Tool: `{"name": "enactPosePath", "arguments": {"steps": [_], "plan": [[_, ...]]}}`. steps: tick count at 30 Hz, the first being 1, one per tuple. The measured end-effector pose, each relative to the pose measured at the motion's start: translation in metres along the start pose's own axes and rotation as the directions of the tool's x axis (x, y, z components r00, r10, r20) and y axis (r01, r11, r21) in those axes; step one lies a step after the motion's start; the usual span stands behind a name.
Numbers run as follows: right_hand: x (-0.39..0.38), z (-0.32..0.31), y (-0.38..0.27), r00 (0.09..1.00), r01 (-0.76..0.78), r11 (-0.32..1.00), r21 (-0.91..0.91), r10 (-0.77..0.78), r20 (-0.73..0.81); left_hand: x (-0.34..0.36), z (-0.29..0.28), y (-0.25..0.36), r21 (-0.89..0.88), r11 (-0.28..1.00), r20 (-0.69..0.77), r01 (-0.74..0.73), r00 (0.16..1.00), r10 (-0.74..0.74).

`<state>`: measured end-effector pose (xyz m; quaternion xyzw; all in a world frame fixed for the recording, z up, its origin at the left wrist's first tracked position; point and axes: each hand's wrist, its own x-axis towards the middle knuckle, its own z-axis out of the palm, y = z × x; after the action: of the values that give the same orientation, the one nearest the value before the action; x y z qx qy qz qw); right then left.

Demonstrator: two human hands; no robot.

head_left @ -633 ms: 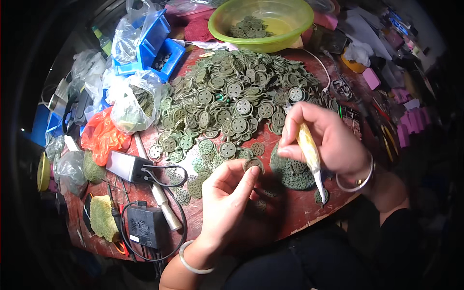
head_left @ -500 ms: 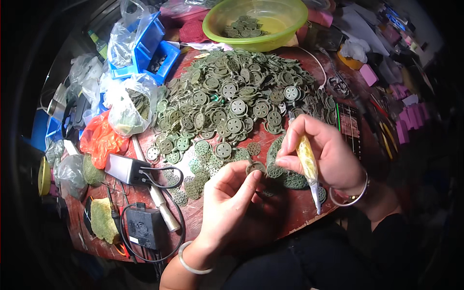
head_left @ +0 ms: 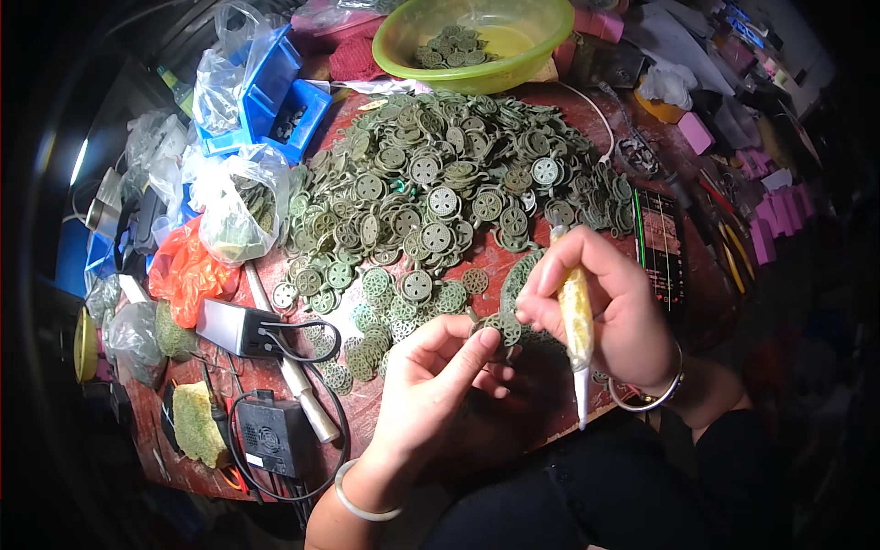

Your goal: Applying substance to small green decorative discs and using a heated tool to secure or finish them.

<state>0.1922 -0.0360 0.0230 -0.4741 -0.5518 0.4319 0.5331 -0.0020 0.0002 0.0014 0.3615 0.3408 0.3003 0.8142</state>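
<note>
Hands have drawn closer at five o'clock: left hand (head_left: 431, 385) pinching a green filigree disc (head_left: 502, 326), right hand (head_left: 614, 307) now bringing its gripped pen tool (head_left: 577, 335) onto it.

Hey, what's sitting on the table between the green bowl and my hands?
In the head view, a big heap of round green openwork discs covers the red table from the green bowl down to the left hand and right hand.

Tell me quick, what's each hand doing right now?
Left hand: closed, pinching a green disc at its fingertips.
Right hand: closed, gripping a pen tool and touching the same disc.
</note>
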Motion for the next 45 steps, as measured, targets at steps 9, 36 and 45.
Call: {"name": "enactPosePath", "arguments": {"steps": [9, 36, 45], "plan": [[-0.009, 0.004, 0.002, 0.996, 0.067, 0.996, -0.061, -0.07, -0.06, 0.001, 0.0, -0.001, -0.005, 1.0, 0.009, -0.021, 1.0, 0.021], [-0.03, -0.004, -0.006, 0.989, 0.099, 0.966, -0.237, -0.122, -0.083, 0.003, 0.005, -0.003, -0.057, 0.997, 0.042, 0.048, 0.998, -0.046], [-0.028, 0.006, -0.002, 0.983, -0.151, 0.985, 0.084, 0.159, -0.093, 0.001, 0.005, -0.005, -0.07, 0.998, 0.013, 0.002, 1.0, -0.002]]}}
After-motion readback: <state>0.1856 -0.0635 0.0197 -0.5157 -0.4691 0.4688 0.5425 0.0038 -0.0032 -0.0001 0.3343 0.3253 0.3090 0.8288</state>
